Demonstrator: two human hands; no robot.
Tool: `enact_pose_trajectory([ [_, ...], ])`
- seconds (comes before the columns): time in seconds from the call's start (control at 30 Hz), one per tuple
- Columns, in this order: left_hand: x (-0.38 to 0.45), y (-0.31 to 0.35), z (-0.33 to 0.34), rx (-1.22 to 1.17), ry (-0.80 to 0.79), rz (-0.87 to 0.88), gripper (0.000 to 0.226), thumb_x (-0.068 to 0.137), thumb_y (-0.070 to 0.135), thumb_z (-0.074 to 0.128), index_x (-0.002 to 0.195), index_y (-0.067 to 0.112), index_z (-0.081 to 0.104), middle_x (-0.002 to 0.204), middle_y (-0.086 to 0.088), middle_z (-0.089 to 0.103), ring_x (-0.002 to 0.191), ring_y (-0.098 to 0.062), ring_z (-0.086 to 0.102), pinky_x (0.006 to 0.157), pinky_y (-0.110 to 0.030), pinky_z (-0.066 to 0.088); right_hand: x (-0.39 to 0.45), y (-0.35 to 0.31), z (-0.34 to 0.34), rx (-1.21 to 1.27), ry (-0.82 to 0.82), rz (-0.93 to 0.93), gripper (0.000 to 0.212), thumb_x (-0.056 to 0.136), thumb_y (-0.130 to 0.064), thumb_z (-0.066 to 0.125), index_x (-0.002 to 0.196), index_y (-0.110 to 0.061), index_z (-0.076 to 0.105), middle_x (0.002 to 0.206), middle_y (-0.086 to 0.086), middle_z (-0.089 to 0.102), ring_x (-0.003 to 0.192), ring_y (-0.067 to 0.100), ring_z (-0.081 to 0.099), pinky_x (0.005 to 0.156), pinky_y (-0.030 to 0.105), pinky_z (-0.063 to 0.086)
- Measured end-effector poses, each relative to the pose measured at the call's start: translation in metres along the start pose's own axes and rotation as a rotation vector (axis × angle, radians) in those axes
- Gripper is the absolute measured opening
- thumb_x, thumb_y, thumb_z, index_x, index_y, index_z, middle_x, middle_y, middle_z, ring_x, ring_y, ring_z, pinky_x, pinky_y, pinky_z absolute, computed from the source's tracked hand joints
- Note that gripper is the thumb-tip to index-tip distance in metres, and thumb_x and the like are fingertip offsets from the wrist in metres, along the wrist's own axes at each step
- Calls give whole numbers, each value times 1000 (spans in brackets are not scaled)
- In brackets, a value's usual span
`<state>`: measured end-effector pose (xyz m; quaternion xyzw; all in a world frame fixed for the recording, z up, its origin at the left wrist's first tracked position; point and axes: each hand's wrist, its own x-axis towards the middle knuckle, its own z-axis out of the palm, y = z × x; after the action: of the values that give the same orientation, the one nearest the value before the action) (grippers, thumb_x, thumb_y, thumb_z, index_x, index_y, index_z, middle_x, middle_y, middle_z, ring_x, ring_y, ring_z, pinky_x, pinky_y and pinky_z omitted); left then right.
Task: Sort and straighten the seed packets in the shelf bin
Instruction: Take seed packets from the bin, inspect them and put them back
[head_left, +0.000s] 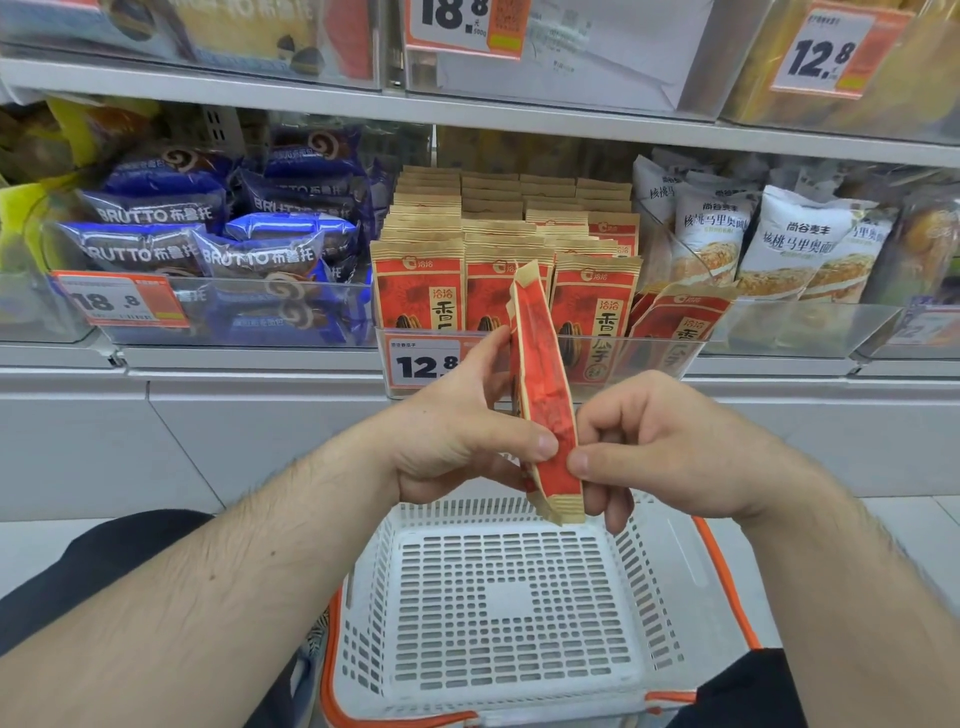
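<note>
One red and tan seed packet (543, 395) is held edge-on in front of the shelf, above the basket. My left hand (462, 426) grips its left side with thumb and fingers. My right hand (654, 441) pinches its lower right edge. Behind it, a clear shelf bin (649, 358) holds several rows of the same seed packets (421, 291) standing upright. At the bin's right end one packet (675, 322) leans to the left.
A white perforated basket (519, 597) with orange handles sits empty below my hands. Blue Brutto cake packs (208, 244) fill the bin to the left, white bread packs (789, 244) the bin to the right. Price tags hang on the bin fronts.
</note>
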<state>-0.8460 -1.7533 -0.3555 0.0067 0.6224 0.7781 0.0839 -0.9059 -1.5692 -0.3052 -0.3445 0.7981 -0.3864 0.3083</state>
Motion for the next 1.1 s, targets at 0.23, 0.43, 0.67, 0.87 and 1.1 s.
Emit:
enact_pose_trajectory([
  [0.23, 1, 2, 5, 49, 178, 20, 106, 59, 4, 83, 139, 47, 28, 94, 12, 74, 91, -22, 74, 74, -55, 61, 5, -2, 10, -201, 158, 55, 36, 87, -10, 64, 53, -12, 53, 44, 0, 55, 39, 7, 55, 42, 26, 45],
  [0.43, 4, -7, 5, 184, 309, 114, 126, 66, 2, 90, 154, 42, 10, 120, 13, 60, 105, -11, 68, 79, -29, 58, 16, 9, 15, -257, 225, 109, 23, 81, -11, 64, 59, -6, 57, 44, -2, 55, 49, 16, 63, 44, 28, 50],
  [0.67, 3, -11, 8, 693, 458, 110, 144, 65, 28, 93, 152, 46, -20, 137, 18, 19, 120, 0, 34, 97, -21, 39, 18, 18, 4, -99, 244, 48, 24, 73, -12, 74, 94, -24, 69, 83, -3, 73, 64, 12, 68, 58, 28, 55],
  [0.87, 2, -18, 12, 916, 418, 155, 141, 70, 30, 87, 146, 49, -30, 127, 24, 14, 119, -4, 37, 87, -21, 45, 25, 17, 12, 161, 512, -31, 8, 87, -24, 72, 92, -18, 72, 78, 2, 75, 58, 12, 66, 54, 20, 48],
  [1.1, 4, -22, 14, 985, 384, 137, 131, 72, 32, 82, 155, 36, -19, 138, 23, 12, 136, -9, 30, 106, -27, 42, 30, 12, 28, 68, 677, 19, 24, 86, -21, 72, 66, -8, 69, 60, 4, 70, 52, 18, 69, 61, 45, 60],
])
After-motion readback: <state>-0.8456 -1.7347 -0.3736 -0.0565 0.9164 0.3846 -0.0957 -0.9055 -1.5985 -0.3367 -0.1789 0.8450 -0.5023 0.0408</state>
